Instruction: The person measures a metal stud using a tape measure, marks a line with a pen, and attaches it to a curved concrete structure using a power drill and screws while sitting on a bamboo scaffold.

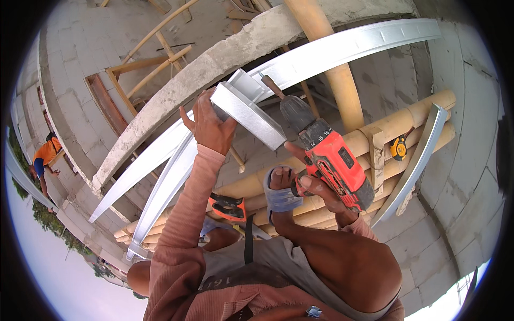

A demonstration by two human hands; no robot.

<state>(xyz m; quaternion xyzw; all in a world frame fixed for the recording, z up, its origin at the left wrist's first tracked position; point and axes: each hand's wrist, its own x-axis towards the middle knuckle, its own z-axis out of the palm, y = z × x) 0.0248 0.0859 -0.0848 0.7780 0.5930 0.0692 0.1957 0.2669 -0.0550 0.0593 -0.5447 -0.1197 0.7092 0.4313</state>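
Note:
My right hand (319, 188) grips a red and black cordless drill (338, 163), a finger stretched along its side. The drill's bit points up and away, with what looks like a screw at its tip (261, 74), close to a long silver metal channel (342, 52). Against that channel, my left hand (210, 122) holds a short silver channel piece (251, 119), fingers wrapped round its left end. The short piece lies across the long one at an angle. Whether the bit's tip touches metal I cannot tell.
Bamboo poles (409, 115) form a platform under my feet. On it lie a yellow tape measure (398, 147), an orange-handled saw (229, 208) and another metal strip (417, 160). A concrete beam (214, 59) curves beyond. Far left, a person in orange (48, 152) bends at the wall.

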